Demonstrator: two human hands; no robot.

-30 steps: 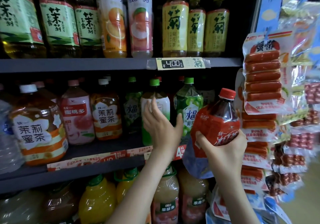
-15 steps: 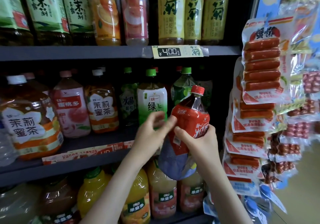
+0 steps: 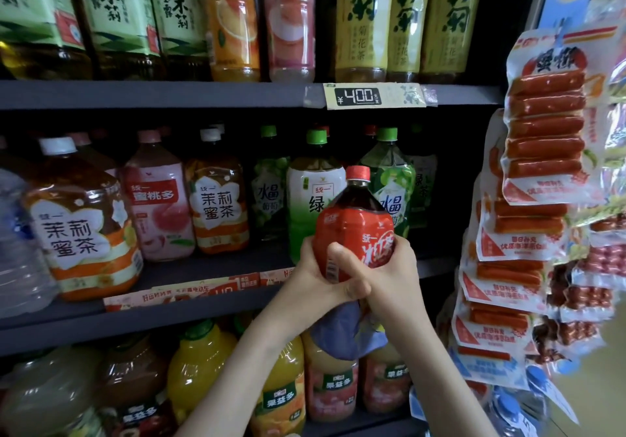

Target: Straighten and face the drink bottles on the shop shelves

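Both hands grip one red-capped bottle (image 3: 354, 230), upright and just right of centre, in front of the middle shelf (image 3: 203, 304). The left hand (image 3: 310, 277) wraps its lower left side. The right hand (image 3: 393, 274) curls round the lower right, thumb laid across the red label, which reads 统一 with large white characters partly covered. A blue cloth (image 3: 349, 333) hangs beneath the hands at the bottle's 6 o'clock. At its 10 o'clock a green-capped bottle (image 3: 313, 196) shows 统一 and 绿; at 2 o'clock a grape drink (image 3: 393, 186) shows 水晶. Out toward 9 o'clock stand 茉莉蜜茶 (image 3: 218, 206), 蜜桃多 (image 3: 157, 206) and a larger 茉莉蜜茶 bottle (image 3: 79, 230). At 12 o'clock the price tag (image 3: 359, 96) reads ¥4.00, under yellow bottles (image 3: 364, 20) marked 菊花茶. Sausage packs (image 3: 545, 125) hang at 3 o'clock.
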